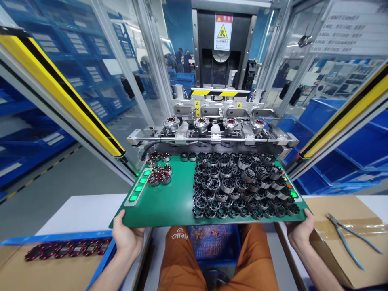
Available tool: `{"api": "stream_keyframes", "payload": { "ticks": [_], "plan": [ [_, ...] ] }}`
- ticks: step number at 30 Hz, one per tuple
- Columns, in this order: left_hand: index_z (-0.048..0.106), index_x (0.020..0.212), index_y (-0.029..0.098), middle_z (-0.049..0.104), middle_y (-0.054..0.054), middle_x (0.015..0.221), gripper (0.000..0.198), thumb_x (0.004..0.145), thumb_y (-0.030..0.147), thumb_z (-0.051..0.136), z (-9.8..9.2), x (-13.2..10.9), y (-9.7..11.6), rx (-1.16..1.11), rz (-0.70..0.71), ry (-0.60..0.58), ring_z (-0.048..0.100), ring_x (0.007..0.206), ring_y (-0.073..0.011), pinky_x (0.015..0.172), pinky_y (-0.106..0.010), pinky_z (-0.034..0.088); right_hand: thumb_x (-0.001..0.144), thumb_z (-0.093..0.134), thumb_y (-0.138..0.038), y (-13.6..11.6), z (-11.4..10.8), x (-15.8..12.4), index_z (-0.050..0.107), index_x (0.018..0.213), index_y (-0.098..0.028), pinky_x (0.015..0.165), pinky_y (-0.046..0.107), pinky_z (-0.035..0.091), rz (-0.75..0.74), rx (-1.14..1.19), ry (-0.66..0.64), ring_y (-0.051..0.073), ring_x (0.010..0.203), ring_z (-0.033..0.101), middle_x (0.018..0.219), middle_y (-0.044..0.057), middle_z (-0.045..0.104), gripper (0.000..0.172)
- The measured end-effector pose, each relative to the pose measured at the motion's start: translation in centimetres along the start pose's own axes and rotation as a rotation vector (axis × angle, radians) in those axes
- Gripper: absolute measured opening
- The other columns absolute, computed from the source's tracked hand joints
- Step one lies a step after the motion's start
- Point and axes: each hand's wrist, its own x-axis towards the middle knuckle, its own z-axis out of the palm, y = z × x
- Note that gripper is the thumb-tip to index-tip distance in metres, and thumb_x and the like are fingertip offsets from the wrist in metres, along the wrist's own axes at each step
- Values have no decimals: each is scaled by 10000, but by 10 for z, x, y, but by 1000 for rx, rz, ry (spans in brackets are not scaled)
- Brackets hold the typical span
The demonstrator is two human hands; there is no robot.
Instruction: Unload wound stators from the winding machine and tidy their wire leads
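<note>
A green tabletop panel point(166, 206) spans the space in front of me. My left hand point(127, 236) grips its front left corner, thumb on top and fingers underneath. At the front right corner, my right hand point(301, 228) holds the edge the same way. Bare black-and-silver stator cores point(227, 184) stand stacked in rows over the panel's right part. Several stators wound with copper-red wire point(164, 177) sit in a small group at the left. Green lit buttons point(138, 188) lie in a strip near the left edge.
Behind the panel stands a winding machine with stators on its spindles point(201, 124). Yellow-and-black posts point(66, 97) flank both sides. Pliers point(345, 238) lie on cardboard at right. A blue tray point(104, 258) with wound stators is at left. A blue bin point(236, 242) sits below.
</note>
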Motion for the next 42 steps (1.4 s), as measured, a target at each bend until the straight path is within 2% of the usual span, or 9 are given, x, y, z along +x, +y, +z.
{"api": "stream_keyframes", "payload": {
  "ticks": [7,15,21,25,28,33,38,40,42],
  "plan": [
    [696,994,209,724,58,806,158,876,264,606,-2,1,0,-2,7,-1,637,610,-142,526,-235,553,716,713,-481,3,-3,2,580,911,-260,636,362,641,-21,4,-33,148,556,474,719,-68,598,324],
    [715,956,218,728,18,828,154,825,262,648,-4,4,-1,-23,29,-23,632,608,-156,450,-223,549,746,698,-487,6,-7,6,597,939,-255,578,333,601,-20,-12,-30,146,544,462,716,-66,594,318],
    [737,961,224,738,16,855,141,883,250,623,-4,4,-1,-27,13,-14,644,594,-164,446,-262,588,728,671,-478,4,-4,5,559,890,-266,560,340,604,-12,-27,-8,146,521,429,666,-75,542,289],
    [739,972,219,749,23,850,156,924,240,592,-4,4,-1,-23,-2,-13,660,601,-152,483,-242,586,735,668,-482,2,-3,3,544,887,-269,526,330,578,-18,-37,1,139,495,386,636,-85,495,289],
    [735,996,214,754,48,839,167,933,242,583,-3,3,-1,-26,-5,-13,667,593,-138,493,-229,574,742,668,-479,1,-2,2,570,920,-262,531,322,570,-16,-31,-5,143,509,410,657,-80,526,297],
    [715,969,214,747,95,807,164,983,225,552,-1,3,0,-48,-10,2,658,547,-126,449,-254,564,738,687,-477,1,-1,1,629,992,-248,663,356,635,-14,-5,-20,152,584,500,755,-69,626,347],
    [725,978,216,753,110,817,235,1051,212,502,-1,3,0,-52,-23,-14,678,549,-116,439,-263,572,750,704,-474,1,-1,2,638,1006,-243,703,367,639,-28,7,-35,166,636,552,804,-54,657,350],
    [728,983,209,758,108,821,248,1063,215,494,-1,3,0,-50,-23,-19,685,549,-117,441,-264,574,753,696,-470,1,-1,2,636,1006,-247,694,364,638,-29,0,-31,163,624,543,795,-58,650,342],
    [727,981,202,754,106,805,249,1067,216,493,-1,3,-1,-45,-24,-18,682,537,-117,448,-252,571,757,668,-471,1,-2,2,615,970,-253,666,365,635,-21,-15,-15,152,562,480,729,-72,598,309]
  ]
}}
